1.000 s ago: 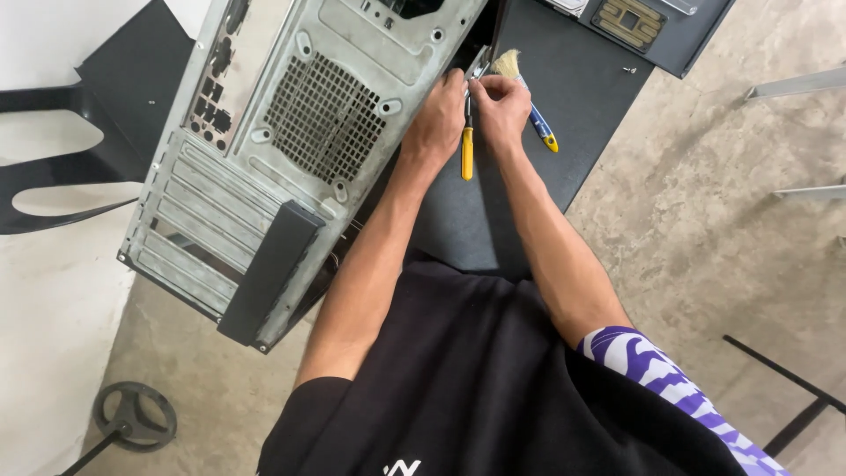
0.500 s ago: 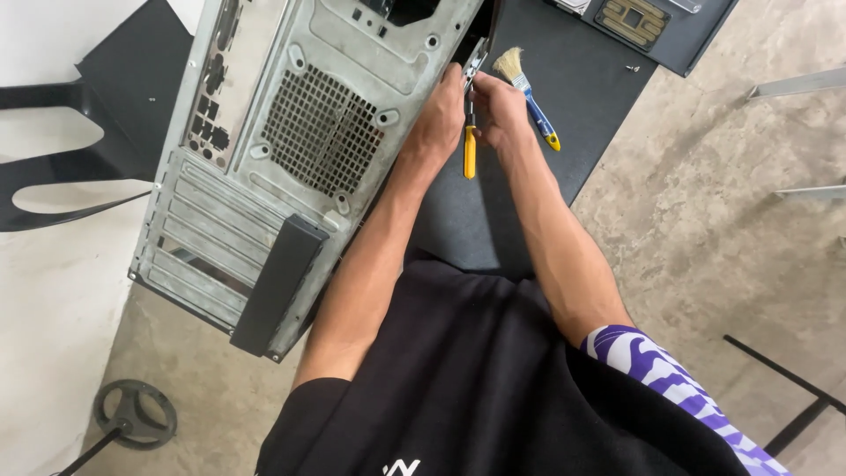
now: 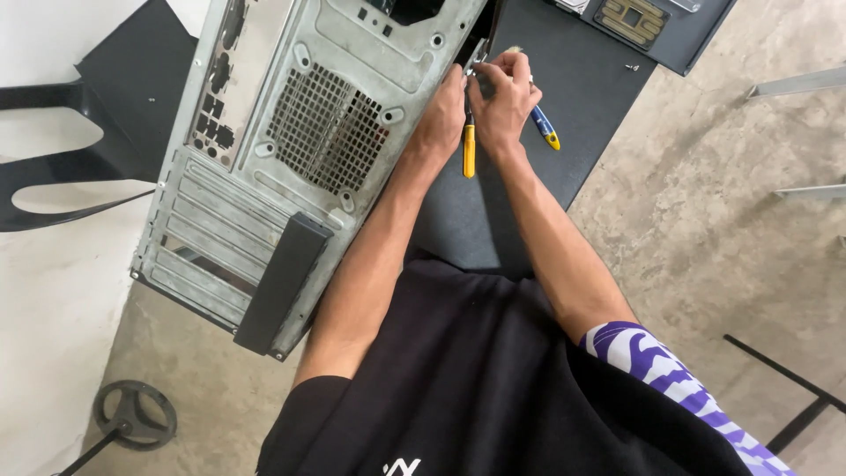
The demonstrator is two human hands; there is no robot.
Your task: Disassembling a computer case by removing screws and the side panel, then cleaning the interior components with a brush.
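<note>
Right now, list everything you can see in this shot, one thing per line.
computer case: 1, grey metal, rear panel facing the camera, tilted, left of centre on the table
table: 1, black top, under the case and hands
screwdriver: 1, yellow handle, at the case's right edge between the hands
brush: 1, blue and yellow handle, on the table just right of the right hand
panel: 1, dark grey with a gold square part, top right on the table
screw: 1, small, on the table near the panel
chair: 1, black, far left
wheel: 1, dark, on the floor, bottom left
left hand: on the case's right edge
right hand: beside the left, at the screwdriver's tip
</note>
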